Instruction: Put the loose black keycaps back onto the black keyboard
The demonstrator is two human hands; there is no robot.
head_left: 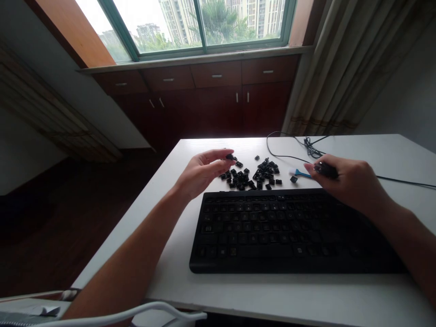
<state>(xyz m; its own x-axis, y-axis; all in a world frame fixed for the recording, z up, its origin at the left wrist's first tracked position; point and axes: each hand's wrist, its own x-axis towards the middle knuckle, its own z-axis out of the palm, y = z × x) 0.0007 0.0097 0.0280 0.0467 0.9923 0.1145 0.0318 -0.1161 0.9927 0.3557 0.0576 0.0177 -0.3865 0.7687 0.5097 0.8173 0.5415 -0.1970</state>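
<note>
The left hand (200, 172) pinched a small black piece (230, 156) between thumb and fingertips, nearly closed, above the white counter (180, 240). The right hand (352, 179) was curled closed around a dark object (326, 170) over the far edge of the black keyboard (255, 227), which lay flat on the counter. Loose keycaps (241, 178) were scattered beyond the keyboard, between the hands, and a blue-handled brush (301, 173) lay by the right fingertips.

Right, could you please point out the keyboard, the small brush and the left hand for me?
Keyboard (265, 251): head view, on its long space bar.
Small brush (298, 172): head view, on its blue handle, near the white bristles.
Left hand (198, 173): head view, on the middle of the hand.
</note>
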